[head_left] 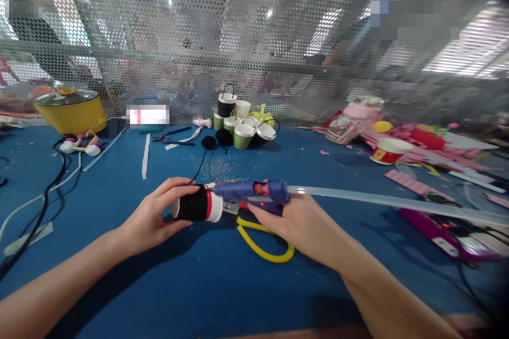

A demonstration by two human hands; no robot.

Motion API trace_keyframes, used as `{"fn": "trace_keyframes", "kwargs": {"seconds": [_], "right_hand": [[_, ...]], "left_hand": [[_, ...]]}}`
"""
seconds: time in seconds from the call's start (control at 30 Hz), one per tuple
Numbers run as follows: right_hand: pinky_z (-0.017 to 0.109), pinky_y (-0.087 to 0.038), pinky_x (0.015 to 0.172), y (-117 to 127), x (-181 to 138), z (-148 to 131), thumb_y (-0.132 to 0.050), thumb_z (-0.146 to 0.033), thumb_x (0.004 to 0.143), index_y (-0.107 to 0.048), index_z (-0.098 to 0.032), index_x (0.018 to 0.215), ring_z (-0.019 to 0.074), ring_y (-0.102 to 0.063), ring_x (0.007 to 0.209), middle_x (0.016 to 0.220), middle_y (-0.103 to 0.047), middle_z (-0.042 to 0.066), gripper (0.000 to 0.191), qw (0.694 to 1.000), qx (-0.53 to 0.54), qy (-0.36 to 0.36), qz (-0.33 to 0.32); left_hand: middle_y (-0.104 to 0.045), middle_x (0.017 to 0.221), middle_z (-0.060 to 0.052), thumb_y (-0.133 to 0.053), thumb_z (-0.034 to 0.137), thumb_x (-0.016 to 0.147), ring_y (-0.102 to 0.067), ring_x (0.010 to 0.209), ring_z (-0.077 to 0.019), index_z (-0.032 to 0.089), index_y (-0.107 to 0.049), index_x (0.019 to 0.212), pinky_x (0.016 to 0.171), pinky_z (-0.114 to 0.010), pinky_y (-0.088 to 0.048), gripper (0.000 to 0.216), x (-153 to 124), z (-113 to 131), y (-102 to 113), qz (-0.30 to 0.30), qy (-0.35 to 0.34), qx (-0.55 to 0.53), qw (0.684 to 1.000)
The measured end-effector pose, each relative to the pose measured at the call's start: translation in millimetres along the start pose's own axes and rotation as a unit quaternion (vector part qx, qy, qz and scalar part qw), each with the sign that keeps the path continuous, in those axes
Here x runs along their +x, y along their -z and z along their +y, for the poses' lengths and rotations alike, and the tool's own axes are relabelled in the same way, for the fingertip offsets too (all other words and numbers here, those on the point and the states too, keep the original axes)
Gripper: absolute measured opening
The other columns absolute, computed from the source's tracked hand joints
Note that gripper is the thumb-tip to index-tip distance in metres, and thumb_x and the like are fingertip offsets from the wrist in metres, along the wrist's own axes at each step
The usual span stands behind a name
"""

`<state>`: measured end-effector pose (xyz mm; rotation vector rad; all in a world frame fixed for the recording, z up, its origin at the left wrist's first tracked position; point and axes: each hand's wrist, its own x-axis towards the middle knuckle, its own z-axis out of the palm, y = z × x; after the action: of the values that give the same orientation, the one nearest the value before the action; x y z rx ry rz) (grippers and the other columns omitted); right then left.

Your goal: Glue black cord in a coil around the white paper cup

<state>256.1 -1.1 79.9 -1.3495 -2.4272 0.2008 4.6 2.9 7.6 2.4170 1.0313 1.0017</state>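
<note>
My left hand (pixel 159 209) is wrapped round a paper cup (pixel 194 205) lying on its side, its mouth end white and red. Black yarn is wound about most of the cup, and a strand runs from it to the black yarn balls (pixel 214 139) behind. In my right hand (pixel 304 222) is a blue hot glue gun (pixel 254 193), its nozzle at the cup's wrapped side; whether it touches I cannot tell. A long clear glue stick (pixel 377 200) sticks out of the gun's rear. Yellow-handled scissors (pixel 266 257) lie partly hidden below the gun.
Several yarn-wrapped cups (pixel 244 132) are grouped at the back, near a perforated metal screen (pixel 238 26). A yellow pot (pixel 73 111) and cables (pixel 45 196) lie left. Pink strips (pixel 417 185), a red-and-white cup (pixel 389 151) and a purple box (pixel 433 235) occupy the right.
</note>
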Motion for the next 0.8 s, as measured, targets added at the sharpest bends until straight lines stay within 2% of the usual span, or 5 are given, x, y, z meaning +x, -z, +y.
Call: {"fn": "trace_keyframes", "kwargs": {"seconds": [0.17,0.4,0.53,0.67,0.8], "right_hand": [[0.024,-0.026,0.039,-1.3,-1.9,1.5,-0.045,-0.017,0.077,-0.065,-0.017,0.069,0.0106,-0.035,0.037,0.04,-0.037,-0.004,0.021,0.999,-0.029,0.014,-0.012],[0.025,-0.035,0.042,-8.3,-9.2,6.9,-0.051,-0.024,0.077,-0.062,-0.018,0.07,0.0135,-0.047,0.044,0.052,-0.056,0.001,0.015,1.0,-0.017,-0.022,-0.01],[0.025,-0.039,0.043,-7.9,-9.9,4.1,-0.051,-0.025,0.077,-0.059,-0.02,0.07,0.0131,-0.049,0.044,0.055,-0.058,0.0,0.012,0.999,0.016,-0.032,-0.004],[0.025,-0.042,0.046,-5.7,-10.8,-0.2,-0.049,-0.025,0.079,-0.055,-0.021,0.062,0.0132,-0.05,0.048,0.056,-0.057,0.0,0.018,1.0,0.02,-0.018,0.006],[0.025,-0.043,0.048,-6.3,-11.2,-0.5,-0.049,-0.025,0.079,-0.057,-0.02,0.067,0.0136,-0.052,0.049,0.061,-0.059,0.001,0.015,1.0,0.018,-0.017,0.0]], "left_hand": [[-0.047,0.122,-0.01,-0.06,0.022,0.077,-0.047,0.113,-0.0258,0.025,-0.044,0.121,0.095,-0.043,-0.041,0.047,0.9,1.9,0.2,-0.001,0.02,-0.02,1.0],[-0.048,0.119,-0.009,-0.063,0.023,0.075,-0.048,0.112,-0.0238,0.025,-0.046,0.118,0.096,-0.043,-0.04,0.046,2.4,-3.2,-1.7,0.027,0.07,-0.09,0.993],[-0.048,0.116,-0.007,-0.064,0.022,0.074,-0.05,0.108,-0.0219,0.025,-0.047,0.116,0.093,-0.041,-0.043,0.046,3.2,-3.0,-2.3,0.033,0.092,-0.126,0.987],[-0.049,0.114,-0.005,-0.064,0.02,0.072,-0.051,0.107,-0.0211,0.026,-0.049,0.114,0.092,-0.04,-0.045,0.044,3.5,-3.1,-2.8,0.047,0.115,-0.161,0.979],[-0.05,0.112,-0.005,-0.065,0.02,0.072,-0.052,0.105,-0.0211,0.025,-0.049,0.113,0.092,-0.041,-0.045,0.044,3.5,-3.9,-3.4,0.047,0.127,-0.171,0.976]]}}
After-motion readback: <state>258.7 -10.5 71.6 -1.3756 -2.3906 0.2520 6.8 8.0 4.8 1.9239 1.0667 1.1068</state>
